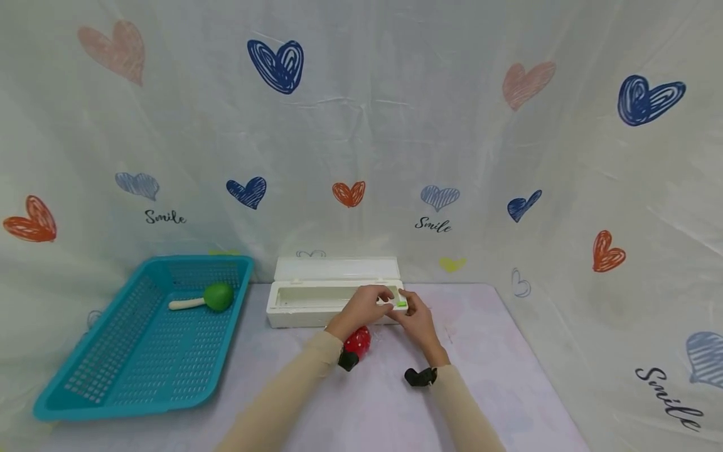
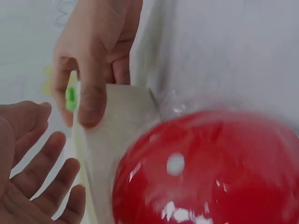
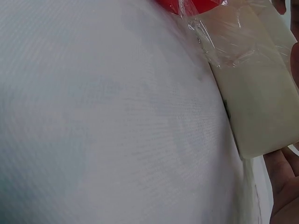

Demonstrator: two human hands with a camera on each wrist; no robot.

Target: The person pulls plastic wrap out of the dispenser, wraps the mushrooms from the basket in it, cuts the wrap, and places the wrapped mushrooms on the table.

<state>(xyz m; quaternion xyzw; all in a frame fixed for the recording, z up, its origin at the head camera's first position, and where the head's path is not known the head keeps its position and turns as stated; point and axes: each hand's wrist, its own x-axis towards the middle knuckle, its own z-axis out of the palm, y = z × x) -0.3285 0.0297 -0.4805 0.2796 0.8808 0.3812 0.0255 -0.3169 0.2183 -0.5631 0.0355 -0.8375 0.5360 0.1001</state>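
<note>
A long white box (image 1: 310,317) with its lid (image 1: 336,269) raised stands at the back of the table; it looks like a cling film dispenser. At its right end, my right hand (image 1: 417,319) grips the corner, thumb on the front face, beside a small green slider (image 1: 401,304). My left hand (image 1: 364,307) hovers over the box's right part, fingers spread and loosely bent, holding nothing in the left wrist view. Below the left wrist lies a red, white-dotted rounded thing (image 2: 210,168). Clear film (image 3: 233,46) runs between it and the box's front.
On the left, a blue perforated basket (image 1: 217,376) holds a green-headed thing (image 1: 218,296) with a cream handle. A curtain (image 1: 373,125) printed with hearts hangs behind the table (image 1: 508,389) and along its right side.
</note>
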